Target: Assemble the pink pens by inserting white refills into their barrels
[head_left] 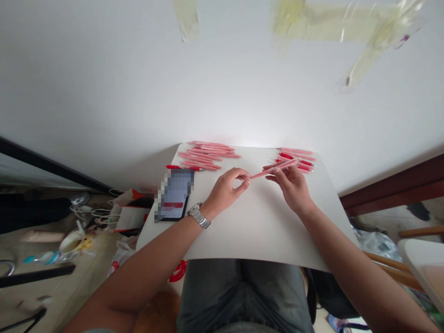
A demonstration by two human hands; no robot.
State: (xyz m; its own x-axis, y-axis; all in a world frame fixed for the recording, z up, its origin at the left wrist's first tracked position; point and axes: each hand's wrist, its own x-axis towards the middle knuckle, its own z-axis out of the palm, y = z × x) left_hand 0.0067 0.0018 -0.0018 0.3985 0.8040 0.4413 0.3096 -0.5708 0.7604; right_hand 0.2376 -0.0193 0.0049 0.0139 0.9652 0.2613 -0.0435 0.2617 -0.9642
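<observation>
1. Left grip [227, 189]: closed narrow. Thumb and forefinger pinch the left tip of the pen [275, 168]. The other fingers curl under the palm.

2. Right grip [293, 187]: closed on the other half of the same pen. My fingers fold round the barrel from below, with the thumb on the near side.

3. Pen: pink, held between both grips over the far half of the worktop [260, 231]. It runs from 8 o'clock to 2 o'clock, its right end the farther from me. I cannot tell whether it clears the worktop or rests on it.

4. Left pile [208, 155]: pink pens lying side by side at 11 o'clock from my left grip, near the far edge of the worktop and well apart from the grip.

5. Right pile [298, 157]: pink and red pens at 12 o'clock from my right grip, just beyond my fingertips. The held pen's far end overlaps this pile in view.

6. Red pen [182, 167]: lies alone at 10 o'clock from my left grip, just in front of the left pile.

7. Phone [175, 194]: flat on the worktop's left edge, at 9 o'clock from my left grip. Its screen is blurred.

8. Watch [199, 215]: metal band on my left wrist, near the phone but not touching it.

9. Wall [222, 92]: white, directly behind the worktop at 12 o'clock.
</observation>
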